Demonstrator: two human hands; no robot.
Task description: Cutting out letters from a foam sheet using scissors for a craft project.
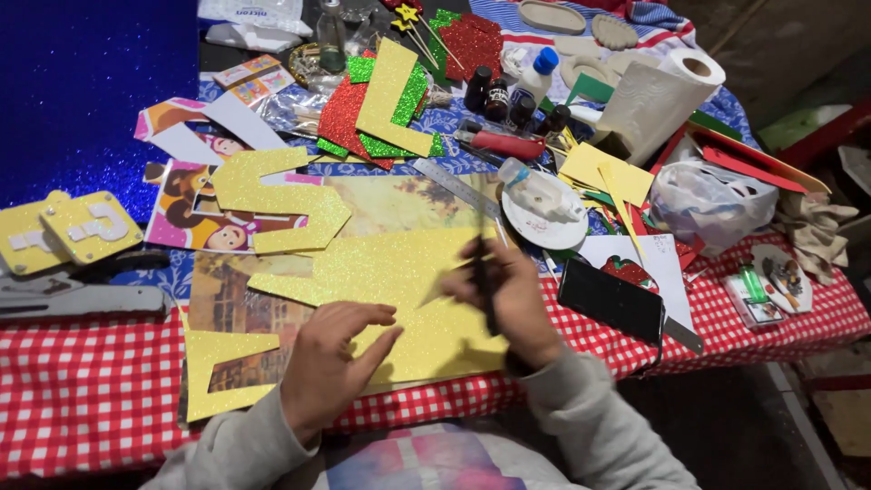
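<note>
From the head view I see my left hand (331, 358) lying flat, fingers together, pressing down on the yellow glitter foam sheet (399, 299) that fills the lower middle of the frame on the red checked tablecloth (82, 381). My right hand (513, 295) sits just right of centre, fingers closed around a dark slim tool (484, 272) that stands upright over the sheet; the hand is blurred, so I cannot tell what kind of tool it is. A cut yellow glitter letter (272, 195) lies above the sheet, left of centre, and a second cut piece (222, 372) lies at lower left beside my left wrist. In the upper middle, red, green and yellow glitter shapes (386, 104) are heaped together. As for containers: a small white plate (544, 227) right of centre carries a clear plastic bottle (535, 186) lying on its side; a cluster of small dark bottles (508, 95) stands above it beside a white bottle with a blue cap (535, 77); a clear plastic bag (712, 204) on the right holds crumpled light material I cannot make out. A paper towel roll (658, 95) leans at upper right, and a black phone (610, 299) lies just right of my right hand.
</note>
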